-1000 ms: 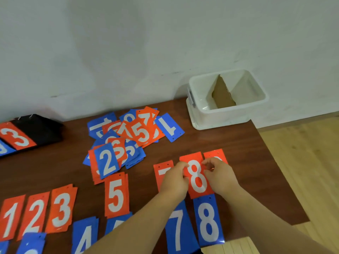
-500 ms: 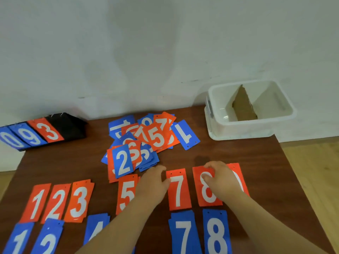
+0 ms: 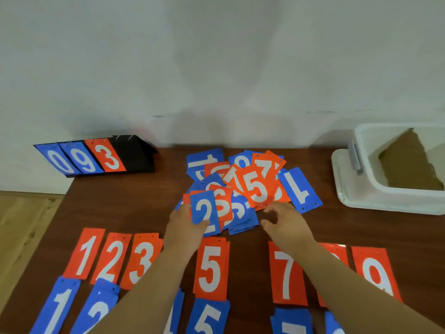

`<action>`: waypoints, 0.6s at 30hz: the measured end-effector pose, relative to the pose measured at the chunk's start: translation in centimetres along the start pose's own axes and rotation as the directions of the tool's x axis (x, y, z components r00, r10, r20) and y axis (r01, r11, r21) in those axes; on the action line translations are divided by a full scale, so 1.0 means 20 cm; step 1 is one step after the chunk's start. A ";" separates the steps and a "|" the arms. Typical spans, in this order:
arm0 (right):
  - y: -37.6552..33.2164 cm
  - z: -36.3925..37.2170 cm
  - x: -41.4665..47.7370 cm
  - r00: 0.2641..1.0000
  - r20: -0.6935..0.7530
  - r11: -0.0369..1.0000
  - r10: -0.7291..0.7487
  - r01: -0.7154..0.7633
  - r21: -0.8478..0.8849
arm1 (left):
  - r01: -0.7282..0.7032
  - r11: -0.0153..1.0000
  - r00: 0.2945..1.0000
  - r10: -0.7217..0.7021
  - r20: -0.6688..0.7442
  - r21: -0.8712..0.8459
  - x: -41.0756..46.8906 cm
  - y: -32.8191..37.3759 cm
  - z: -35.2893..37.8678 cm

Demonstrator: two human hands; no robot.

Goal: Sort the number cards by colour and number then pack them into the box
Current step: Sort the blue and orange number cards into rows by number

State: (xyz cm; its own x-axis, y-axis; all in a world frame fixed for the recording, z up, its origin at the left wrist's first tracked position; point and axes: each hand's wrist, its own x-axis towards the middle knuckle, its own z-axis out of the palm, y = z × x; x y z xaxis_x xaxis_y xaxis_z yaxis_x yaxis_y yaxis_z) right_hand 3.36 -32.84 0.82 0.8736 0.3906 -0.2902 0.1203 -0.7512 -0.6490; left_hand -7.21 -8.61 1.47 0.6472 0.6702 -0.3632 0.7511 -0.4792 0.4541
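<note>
Now, red 8 [image 3: 338, 248] placed, both hands moved up to pile [image 3: 255, 189]: L hand [image 3: 185, 229] grip clamped on blue 2 card [image 3: 204, 212], R hand [image 3: 286, 225] grip apart, empty; sorting goes on.

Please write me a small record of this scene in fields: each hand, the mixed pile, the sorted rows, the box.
left hand: pinches the blue 2 card at the near edge of the pile
right hand: holds nothing, fingers loosely curved, beside the pile
pile: orange and blue cards mixed, overlapping
orange row: 1, 2, 3, 5, 7, 9 show; one card under the right arm
blue row: 1, 2, 5, 7 partly show at the bottom edge
box: white, far right, cardboard piece inside, no cards visible in it
</note>
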 end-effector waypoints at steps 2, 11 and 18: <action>-0.04 0.04 0.14 0.999 -0.045 0.999 0.027 -0.028 -0.024 | 0.019 1.000 1.000 -0.019 -0.004 -0.016 0.11 0.01 0.04; -0.09 0.23 0.60 0.974 -0.086 0.920 0.209 -0.225 -0.319 | 0.053 0.980 0.990 -0.077 0.121 0.193 0.32 0.02 0.21; -0.10 0.21 0.63 0.949 -0.073 0.936 0.306 -0.314 -0.158 | -0.024 1.000 0.999 0.024 0.034 0.002 0.36 -0.10 0.19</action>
State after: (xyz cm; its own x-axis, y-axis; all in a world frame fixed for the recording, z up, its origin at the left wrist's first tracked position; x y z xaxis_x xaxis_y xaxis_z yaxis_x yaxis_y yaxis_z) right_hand 12.08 -24.19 -4.48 0.9005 0.1021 -0.4227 -0.0872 -0.9099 -0.4055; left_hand -3.59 -4.93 -5.20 0.6688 0.6392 -0.3797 0.7358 -0.4960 0.4611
